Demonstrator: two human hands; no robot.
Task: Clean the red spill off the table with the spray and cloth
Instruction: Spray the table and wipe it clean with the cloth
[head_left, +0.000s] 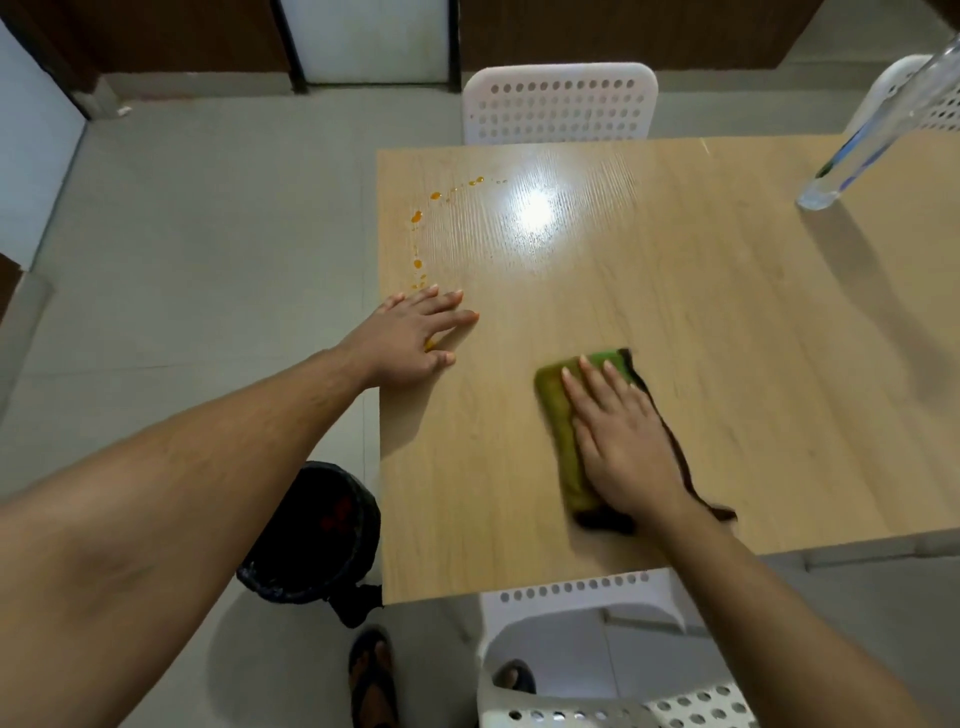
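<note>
A trail of orange-red droplets, the spill (417, 217), curves along the far left part of the wooden table (675, 291). My left hand (415, 338) lies flat on the table near its left edge, fingers straight, just below the lowest drops. My right hand (618, 431) presses flat on a folded green cloth (558, 415) with a dark edge, near the table's middle front. A clear spray bottle (878, 124) stands at the far right corner of the table, its top cut off by the frame.
A white perforated chair (558, 106) stands at the far side and another white chair (587, 613) at the near side. A black-lined bin (311, 535) sits on the floor left of the table. Feet in sandals (374, 675) show below.
</note>
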